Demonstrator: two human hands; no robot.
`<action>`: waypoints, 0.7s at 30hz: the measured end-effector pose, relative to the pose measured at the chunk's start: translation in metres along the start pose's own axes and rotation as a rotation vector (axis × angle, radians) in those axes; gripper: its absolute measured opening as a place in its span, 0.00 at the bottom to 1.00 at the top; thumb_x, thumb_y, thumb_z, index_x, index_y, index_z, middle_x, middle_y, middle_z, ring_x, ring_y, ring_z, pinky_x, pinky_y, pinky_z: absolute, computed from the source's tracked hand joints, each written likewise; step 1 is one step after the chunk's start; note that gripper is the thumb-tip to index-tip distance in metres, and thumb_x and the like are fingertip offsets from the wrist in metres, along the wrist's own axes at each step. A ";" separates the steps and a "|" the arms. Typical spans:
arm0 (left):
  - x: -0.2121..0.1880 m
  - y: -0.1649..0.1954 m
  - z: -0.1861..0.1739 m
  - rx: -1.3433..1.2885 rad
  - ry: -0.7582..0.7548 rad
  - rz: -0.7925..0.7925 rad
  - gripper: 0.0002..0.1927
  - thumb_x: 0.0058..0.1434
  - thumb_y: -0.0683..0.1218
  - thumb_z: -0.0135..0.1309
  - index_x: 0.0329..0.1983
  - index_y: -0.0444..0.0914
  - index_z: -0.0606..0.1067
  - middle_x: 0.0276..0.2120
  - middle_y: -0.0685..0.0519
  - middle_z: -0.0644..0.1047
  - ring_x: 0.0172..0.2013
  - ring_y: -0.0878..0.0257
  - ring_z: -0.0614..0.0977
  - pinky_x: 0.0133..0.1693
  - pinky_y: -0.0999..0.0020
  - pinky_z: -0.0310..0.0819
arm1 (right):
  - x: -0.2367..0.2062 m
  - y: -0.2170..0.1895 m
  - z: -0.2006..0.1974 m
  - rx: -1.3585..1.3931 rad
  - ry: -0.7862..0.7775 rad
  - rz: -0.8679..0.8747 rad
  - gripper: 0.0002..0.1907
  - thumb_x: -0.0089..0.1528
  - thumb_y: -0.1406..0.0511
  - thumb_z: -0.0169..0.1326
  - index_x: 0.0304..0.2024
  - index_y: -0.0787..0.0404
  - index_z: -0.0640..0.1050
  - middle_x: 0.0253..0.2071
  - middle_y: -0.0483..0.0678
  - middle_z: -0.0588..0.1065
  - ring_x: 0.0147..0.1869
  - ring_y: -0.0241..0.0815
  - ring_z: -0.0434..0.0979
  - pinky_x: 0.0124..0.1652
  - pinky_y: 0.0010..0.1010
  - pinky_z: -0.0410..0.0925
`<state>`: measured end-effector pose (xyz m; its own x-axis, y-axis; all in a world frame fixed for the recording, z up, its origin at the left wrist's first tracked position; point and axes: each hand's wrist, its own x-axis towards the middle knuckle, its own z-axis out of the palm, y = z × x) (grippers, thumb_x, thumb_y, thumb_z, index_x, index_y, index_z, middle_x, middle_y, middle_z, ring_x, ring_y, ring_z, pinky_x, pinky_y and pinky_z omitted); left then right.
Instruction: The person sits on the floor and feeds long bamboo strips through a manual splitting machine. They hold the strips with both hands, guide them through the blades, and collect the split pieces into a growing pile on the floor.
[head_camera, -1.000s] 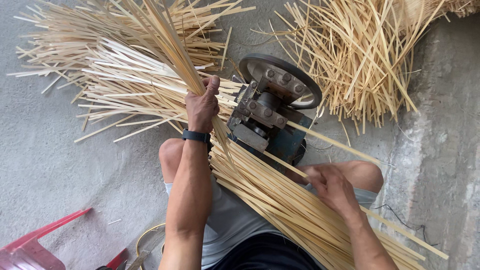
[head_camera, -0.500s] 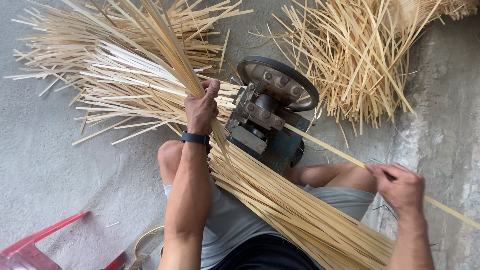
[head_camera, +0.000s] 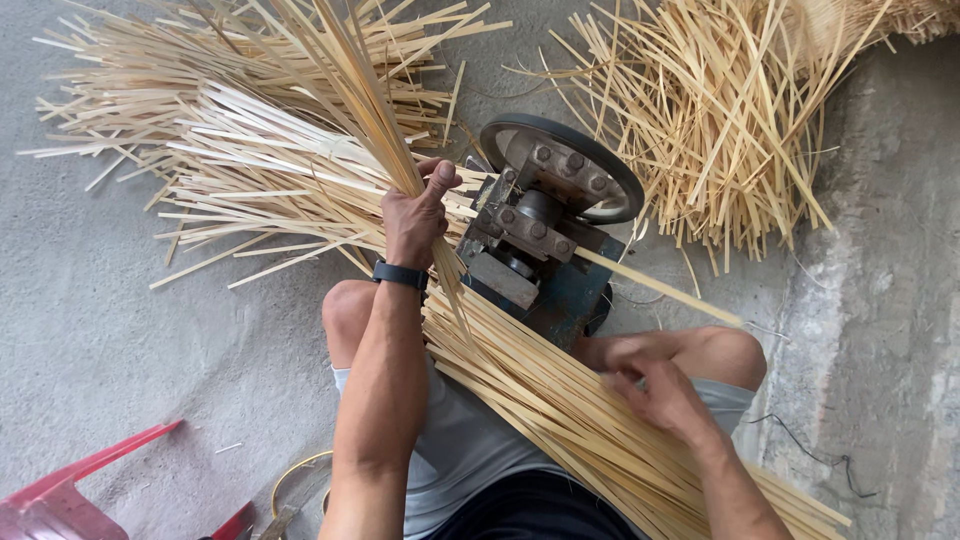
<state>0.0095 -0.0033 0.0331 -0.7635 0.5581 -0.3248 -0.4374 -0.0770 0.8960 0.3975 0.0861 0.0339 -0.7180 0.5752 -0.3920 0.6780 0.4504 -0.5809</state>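
The left hand (head_camera: 415, 215) is closed around a thick bundle of bamboo strips (head_camera: 520, 385), gripping it just left of the small machine (head_camera: 545, 235). The thumb is up, and a dark wristband (head_camera: 400, 273) sits below the hand. The bundle runs from far left, fanning upward past the top edge, down across the person's lap to the near right corner. This hand and its grip look the same as half a second ago.

The right hand (head_camera: 665, 395) has changed. Half a second ago it was out at the right edge, pinching a single strip drawn out of the machine. Now it is back over the lap, lying on the near part of the bundle beside the right knee. It is blurred, with its fingers (head_camera: 625, 375) loosely curled on the strips; whether it has hold of any I cannot tell.

A single strip (head_camera: 660, 283) sticks out of the right side of the machine, slanting toward the right above the knee. It appears shorter than before.

The machine stands on the concrete floor (head_camera: 90, 340) between the person's knees, with a dark round wheel (head_camera: 560, 165) on its far side and bolted metal blocks nearer. A spread heap of strips (head_camera: 220, 170) lies far left, another heap (head_camera: 720, 130) far right. A red plastic stool (head_camera: 70, 495) shows at the near left corner.
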 end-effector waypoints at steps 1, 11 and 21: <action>0.000 0.000 0.001 -0.001 0.000 -0.006 0.29 0.55 0.58 0.67 0.50 0.33 0.78 0.33 0.51 0.82 0.17 0.74 0.68 0.16 0.77 0.62 | -0.001 0.006 0.004 0.008 -0.128 0.071 0.10 0.59 0.62 0.63 0.39 0.61 0.85 0.35 0.49 0.84 0.37 0.42 0.84 0.40 0.34 0.74; 0.000 0.000 -0.001 0.049 0.039 0.007 0.30 0.54 0.59 0.67 0.49 0.33 0.79 0.31 0.49 0.82 0.16 0.73 0.69 0.16 0.77 0.64 | -0.020 0.017 -0.013 0.014 0.263 0.008 0.07 0.57 0.65 0.63 0.37 0.61 0.83 0.36 0.48 0.82 0.34 0.42 0.82 0.36 0.34 0.75; 0.000 -0.004 -0.005 0.021 0.026 0.031 0.28 0.55 0.59 0.67 0.49 0.33 0.79 0.31 0.50 0.82 0.17 0.74 0.69 0.17 0.77 0.65 | -0.021 0.001 -0.010 -0.131 0.283 -0.078 0.09 0.55 0.66 0.64 0.37 0.62 0.83 0.34 0.50 0.81 0.37 0.47 0.82 0.38 0.36 0.74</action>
<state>0.0087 -0.0071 0.0275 -0.7890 0.5337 -0.3043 -0.4032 -0.0761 0.9120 0.4154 0.0812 0.0485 -0.7087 0.6943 -0.1254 0.6505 0.5742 -0.4971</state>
